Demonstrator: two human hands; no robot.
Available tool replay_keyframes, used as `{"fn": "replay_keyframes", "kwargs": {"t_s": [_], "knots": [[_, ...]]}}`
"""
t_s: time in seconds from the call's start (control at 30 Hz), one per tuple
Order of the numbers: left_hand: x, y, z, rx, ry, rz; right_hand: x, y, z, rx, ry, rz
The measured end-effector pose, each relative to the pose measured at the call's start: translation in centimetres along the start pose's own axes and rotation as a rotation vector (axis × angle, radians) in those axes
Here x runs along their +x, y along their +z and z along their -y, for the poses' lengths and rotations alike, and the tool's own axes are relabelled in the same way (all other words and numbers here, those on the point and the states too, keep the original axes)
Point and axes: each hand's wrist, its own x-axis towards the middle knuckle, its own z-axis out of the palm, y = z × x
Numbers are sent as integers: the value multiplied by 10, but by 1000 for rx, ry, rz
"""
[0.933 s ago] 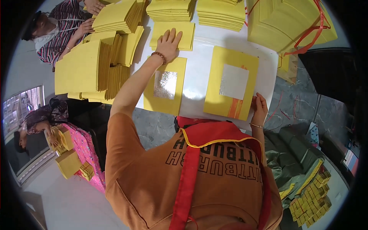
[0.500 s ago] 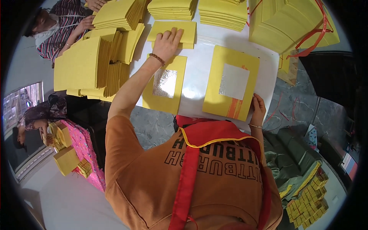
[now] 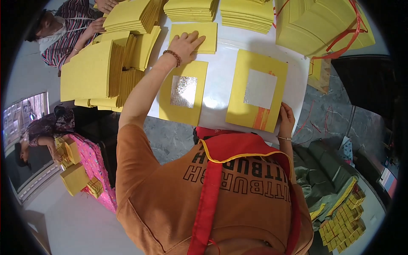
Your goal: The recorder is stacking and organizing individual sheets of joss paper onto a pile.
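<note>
My left hand (image 3: 187,46) lies palm down with fingers spread on a folded yellow paper sheet (image 3: 207,40) at the far middle of the table. Just below it is a flat yellow sheet (image 3: 170,111) with a shiny silver foil square (image 3: 183,92). To the right lies another yellow sheet (image 3: 236,100), bearing a dull silver square (image 3: 260,90) and an orange-red printed strip. My right hand (image 3: 287,119) rests at the table's right edge, beside this sheet's lower right corner, fingers loosely extended; whether it touches the sheet is unclear.
Stacks of folded yellow paper (image 3: 191,10) line the table's far side, with more piles (image 3: 87,70) at left. A large yellow bundle with red ribbon (image 3: 316,25) stands at far right. Two people sit at left, one beside a pink cloth (image 3: 93,163). Yellow bundles (image 3: 340,225) lie lower right.
My left hand has slid slightly, its fingers spreading more over the folded sheet, which now lies flatter. The right hand stays at the table edge.
</note>
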Motion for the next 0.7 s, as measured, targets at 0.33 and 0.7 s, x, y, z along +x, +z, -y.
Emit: {"fn": "replay_keyframes", "kwargs": {"t_s": [0.33, 0.7], "knots": [[-8, 28, 25, 58, 36, 142, 1, -4, -3, 4, -22, 10], [-8, -8, 3, 68, -61, 115, 1, 2, 20, -196, -312, 50]]}}
